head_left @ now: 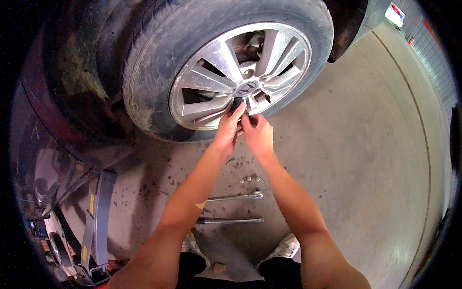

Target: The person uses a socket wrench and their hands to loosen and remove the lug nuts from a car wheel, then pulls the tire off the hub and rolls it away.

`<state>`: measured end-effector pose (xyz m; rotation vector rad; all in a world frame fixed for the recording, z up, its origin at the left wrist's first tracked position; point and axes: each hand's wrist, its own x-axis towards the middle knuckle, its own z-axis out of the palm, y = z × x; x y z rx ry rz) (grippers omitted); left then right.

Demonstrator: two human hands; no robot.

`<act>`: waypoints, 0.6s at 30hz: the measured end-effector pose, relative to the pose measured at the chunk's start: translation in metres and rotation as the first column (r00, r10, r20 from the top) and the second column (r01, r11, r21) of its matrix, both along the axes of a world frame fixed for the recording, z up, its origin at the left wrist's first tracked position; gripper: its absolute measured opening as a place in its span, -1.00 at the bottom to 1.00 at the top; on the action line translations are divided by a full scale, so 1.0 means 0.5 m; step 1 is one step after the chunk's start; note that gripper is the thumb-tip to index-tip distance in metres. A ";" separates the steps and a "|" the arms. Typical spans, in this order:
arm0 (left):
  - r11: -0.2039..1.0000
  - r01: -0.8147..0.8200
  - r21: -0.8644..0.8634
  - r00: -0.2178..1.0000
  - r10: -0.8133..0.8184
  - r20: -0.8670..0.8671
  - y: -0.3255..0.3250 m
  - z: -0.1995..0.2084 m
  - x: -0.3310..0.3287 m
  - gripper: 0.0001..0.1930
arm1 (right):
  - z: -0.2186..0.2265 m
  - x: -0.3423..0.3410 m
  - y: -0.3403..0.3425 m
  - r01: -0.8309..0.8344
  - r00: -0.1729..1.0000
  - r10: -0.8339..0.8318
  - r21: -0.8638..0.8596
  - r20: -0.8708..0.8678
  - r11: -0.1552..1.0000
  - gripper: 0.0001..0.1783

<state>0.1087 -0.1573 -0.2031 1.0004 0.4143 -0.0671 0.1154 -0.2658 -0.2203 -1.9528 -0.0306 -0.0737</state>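
A car wheel with a silver alloy rim [199, 78] and a worn, dusty black tyre [149, 82] stands in front of me. My left hand [228, 129] is closed at the lower part of the hub, its thumb along a short dark cylindrical piece that looks like a socket [237, 101], set against the rim just below the centre cap [247, 87]. Close beside it, my right hand [259, 135] has its fingers curled and pinched together in front of a lower spoke. What the right fingers hold is hidden.
On the concrete floor below my hands lie three small lug nuts [249, 178], a ratchet [257, 194] and a metal bar with a dark handle [236, 221]. A grey metal lift arm [102, 212] stands at the left, under the dark car body [67, 120]. My shoes [287, 246] are at the bottom.
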 end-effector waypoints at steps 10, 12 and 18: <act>0.986 0.152 -0.065 0.976 -0.160 -0.149 0.050 -0.020 0.017 -0.65 | 0.036 0.018 -0.005 -0.021 0.820 0.295 0.489 -0.490 0.872 -0.40; 0.994 0.055 0.098 0.994 -0.045 -0.100 0.017 0.008 0.005 -0.66 | 0.016 0.024 -0.004 -0.123 0.903 0.202 0.223 -0.380 0.967 -0.43; 0.999 0.035 -0.036 0.999 -0.036 -0.037 0.048 -0.045 0.013 -0.68 | 0.054 -0.010 0.010 -0.022 0.990 0.035 0.097 -0.140 0.995 -0.43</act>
